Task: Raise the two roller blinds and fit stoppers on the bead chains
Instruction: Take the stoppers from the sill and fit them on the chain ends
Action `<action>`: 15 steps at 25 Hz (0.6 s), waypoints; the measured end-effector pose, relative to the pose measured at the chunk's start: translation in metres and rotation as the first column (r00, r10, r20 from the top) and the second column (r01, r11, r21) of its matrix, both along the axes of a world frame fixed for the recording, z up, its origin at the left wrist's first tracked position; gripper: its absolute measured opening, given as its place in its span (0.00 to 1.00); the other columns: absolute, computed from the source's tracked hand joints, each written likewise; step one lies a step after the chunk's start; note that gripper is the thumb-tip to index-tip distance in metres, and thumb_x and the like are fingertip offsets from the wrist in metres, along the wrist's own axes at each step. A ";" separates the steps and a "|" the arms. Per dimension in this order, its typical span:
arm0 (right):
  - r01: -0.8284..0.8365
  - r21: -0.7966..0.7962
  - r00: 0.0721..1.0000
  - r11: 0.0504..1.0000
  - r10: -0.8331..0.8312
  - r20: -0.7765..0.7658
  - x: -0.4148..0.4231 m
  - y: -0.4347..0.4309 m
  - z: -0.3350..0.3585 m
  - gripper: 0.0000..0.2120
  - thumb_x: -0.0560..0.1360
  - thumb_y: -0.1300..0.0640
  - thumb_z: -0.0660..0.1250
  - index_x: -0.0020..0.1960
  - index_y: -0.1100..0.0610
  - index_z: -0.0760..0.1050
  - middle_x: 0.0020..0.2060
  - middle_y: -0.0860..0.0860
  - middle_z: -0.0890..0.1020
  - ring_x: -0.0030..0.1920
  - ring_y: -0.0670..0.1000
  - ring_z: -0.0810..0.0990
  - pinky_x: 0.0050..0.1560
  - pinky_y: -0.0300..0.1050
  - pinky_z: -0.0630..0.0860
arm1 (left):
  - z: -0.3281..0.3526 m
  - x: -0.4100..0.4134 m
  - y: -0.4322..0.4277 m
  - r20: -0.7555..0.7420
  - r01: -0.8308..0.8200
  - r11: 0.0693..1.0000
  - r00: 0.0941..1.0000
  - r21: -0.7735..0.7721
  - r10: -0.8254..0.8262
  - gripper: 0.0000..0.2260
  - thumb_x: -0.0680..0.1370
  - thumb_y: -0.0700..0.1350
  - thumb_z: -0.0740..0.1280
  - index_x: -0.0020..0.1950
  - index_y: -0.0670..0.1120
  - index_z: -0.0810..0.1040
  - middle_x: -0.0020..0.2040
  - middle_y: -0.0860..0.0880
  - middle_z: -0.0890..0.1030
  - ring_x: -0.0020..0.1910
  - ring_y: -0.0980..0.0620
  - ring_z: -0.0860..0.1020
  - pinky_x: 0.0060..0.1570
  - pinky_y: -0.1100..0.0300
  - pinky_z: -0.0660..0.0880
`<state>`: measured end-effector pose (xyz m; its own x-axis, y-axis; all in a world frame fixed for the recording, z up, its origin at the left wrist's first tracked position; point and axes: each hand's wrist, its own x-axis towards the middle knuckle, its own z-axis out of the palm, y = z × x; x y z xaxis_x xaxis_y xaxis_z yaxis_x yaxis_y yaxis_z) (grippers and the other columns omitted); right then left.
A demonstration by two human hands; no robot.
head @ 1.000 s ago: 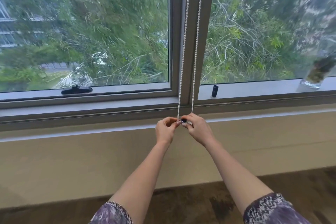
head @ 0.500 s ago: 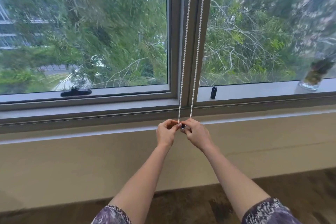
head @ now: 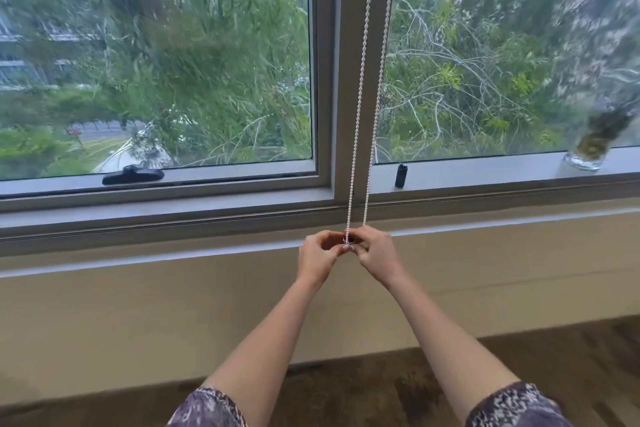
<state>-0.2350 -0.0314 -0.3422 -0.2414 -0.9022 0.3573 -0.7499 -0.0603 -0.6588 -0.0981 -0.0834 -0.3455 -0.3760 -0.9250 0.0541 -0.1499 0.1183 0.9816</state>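
Note:
A white bead chain (head: 360, 90) hangs as two strands down the grey mullion between the two window panes. Its bottom end runs into my hands just below the sill. My left hand (head: 320, 258) pinches the left strand with curled fingers. My right hand (head: 377, 255) meets it from the right, fingers curled on the chain. A small black stopper (head: 352, 239) shows between the fingertips of both hands, mostly hidden. The blinds themselves are out of view above.
A black window handle (head: 133, 174) lies on the left frame. A small black cylinder (head: 401, 175) stands on the right sill (head: 485, 172), and a glass vase with plants (head: 588, 149) sits at the far right. Beige wall and brown carpet lie below.
Both hands stay together at the chain's bottom end, with only slight finger shifts around the black stopper. The view has shifted a little.

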 end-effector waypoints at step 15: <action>0.065 -0.040 0.963 0.997 -0.052 0.265 -0.013 -0.002 -0.008 0.13 0.71 0.71 0.67 0.51 0.57 0.73 0.45 0.49 0.86 0.49 0.40 0.83 0.49 0.30 0.78 | 0.010 -0.026 -0.003 0.294 -0.038 0.973 0.950 -0.226 0.105 0.10 0.69 0.51 0.74 0.48 0.51 0.86 0.42 0.52 0.87 0.43 0.58 0.83 0.48 0.59 0.80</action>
